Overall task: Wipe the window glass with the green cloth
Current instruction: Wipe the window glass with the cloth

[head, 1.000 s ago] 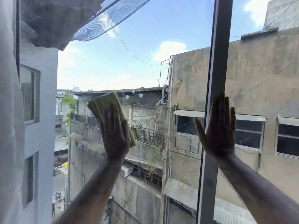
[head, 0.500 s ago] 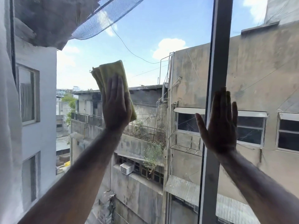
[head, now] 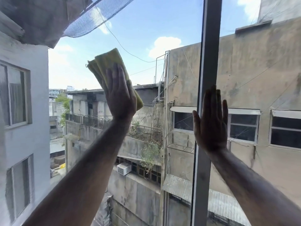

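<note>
1. Pressed flat against the window glass [head: 146, 38] by the left hand [head: 121, 93] — folded green cloth [head: 107, 66], upper middle of the left pane, fingers spread over it, no clenched grip.
2. Laid open-palmed on the grey frame post [head: 210, 46] — right hand [head: 211, 126], grasping nothing.
</note>
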The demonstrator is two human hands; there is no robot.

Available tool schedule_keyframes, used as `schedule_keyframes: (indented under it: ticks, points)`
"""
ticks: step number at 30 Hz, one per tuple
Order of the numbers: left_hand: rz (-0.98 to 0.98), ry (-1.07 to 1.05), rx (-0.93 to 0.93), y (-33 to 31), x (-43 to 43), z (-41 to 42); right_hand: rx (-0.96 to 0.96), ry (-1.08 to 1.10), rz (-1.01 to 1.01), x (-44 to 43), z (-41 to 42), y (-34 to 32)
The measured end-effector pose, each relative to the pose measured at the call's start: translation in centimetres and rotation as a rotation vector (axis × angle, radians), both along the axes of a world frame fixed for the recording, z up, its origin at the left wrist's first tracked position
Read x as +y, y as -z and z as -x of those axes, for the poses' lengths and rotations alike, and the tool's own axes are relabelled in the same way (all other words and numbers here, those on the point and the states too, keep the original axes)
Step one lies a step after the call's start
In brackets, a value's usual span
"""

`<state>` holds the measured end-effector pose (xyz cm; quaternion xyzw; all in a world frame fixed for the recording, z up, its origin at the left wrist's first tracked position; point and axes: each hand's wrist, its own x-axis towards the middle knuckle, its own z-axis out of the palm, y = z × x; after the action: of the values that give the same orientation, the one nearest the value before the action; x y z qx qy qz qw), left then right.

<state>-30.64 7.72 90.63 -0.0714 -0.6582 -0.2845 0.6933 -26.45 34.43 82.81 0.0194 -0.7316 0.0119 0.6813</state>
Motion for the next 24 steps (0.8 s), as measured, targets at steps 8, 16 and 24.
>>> schedule_keyframes:
  ticks: [8, 16, 24]
  points:
    - [0.927, -0.096, 0.22, 4.3, 2.2, 0.9, 0.049, -0.005, -0.009, 0.2, 0.2, 0.2]
    - [0.441, 0.017, 0.138, 0.7, 7.3, -0.5, 0.068, 0.017, -0.017, 0.1, 0.2, 0.2]
    - [0.3, -0.05, 0.125, 2.1, 3.6, 0.8, 0.057, -0.014, -0.009, 0.0, -0.1, 0.2]
